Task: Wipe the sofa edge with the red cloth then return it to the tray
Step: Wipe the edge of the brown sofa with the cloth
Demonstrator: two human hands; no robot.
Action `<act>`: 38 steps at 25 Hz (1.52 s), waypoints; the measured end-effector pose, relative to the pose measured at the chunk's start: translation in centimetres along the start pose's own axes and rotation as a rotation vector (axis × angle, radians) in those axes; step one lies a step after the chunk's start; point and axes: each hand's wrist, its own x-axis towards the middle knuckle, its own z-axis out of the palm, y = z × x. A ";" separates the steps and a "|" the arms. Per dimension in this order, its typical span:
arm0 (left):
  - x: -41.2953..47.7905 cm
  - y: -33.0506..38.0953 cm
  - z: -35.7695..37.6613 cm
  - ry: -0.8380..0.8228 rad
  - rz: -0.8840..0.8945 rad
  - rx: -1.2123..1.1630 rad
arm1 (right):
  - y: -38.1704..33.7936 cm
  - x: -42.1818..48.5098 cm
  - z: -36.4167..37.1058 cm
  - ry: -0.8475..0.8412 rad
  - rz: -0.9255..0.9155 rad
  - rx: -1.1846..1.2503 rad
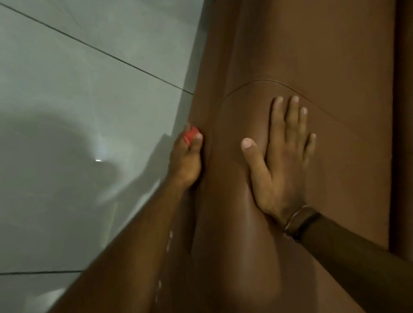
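Red cloth (pixel 190 135): bunched small in the left hand (pixel 185 159), only a scrap showing between the fingertips, pressed against the outer side of the sofa edge (pixel 205 120) where it drops toward the floor.
Left hand: closed around the cloth, fingers curled over the edge, so the wad meets the brown covering along the rim rather than on top.
Right hand (pixel 280 153): open and flat, palm down on the rounded top of the sofa arm (pixel 318 68), gripping nothing; it looks like a brace to steady the body while leaning over.
Wrist band (pixel 300 220): dark strap on the right wrist, touching the sofa surface.
Floor (pixel 65 82): pale glossy tiles just beside the sofa, with the person's shadow and a small glint of light.
Step in hand: I'd judge the wiping is underway, the cloth in contact with the edge.
Tray: not in view, so the return is yet to be done.
Risk: the cloth is so tightly balled that little of it touches the surface.
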 end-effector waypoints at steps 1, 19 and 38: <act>0.7 0.2 -0.1 0.005 -0.054 -0.007 | 0.3 0.0 0.2 0.006 -0.011 0.014; -11.9 -6.8 -3.4 0.007 -0.176 -0.021 | 0.0 0.0 1.0 0.082 -0.011 -0.027; -13.2 -10.2 -4.6 -0.037 -0.100 0.081 | -1.8 -11.3 -1.3 -0.122 -0.056 -0.087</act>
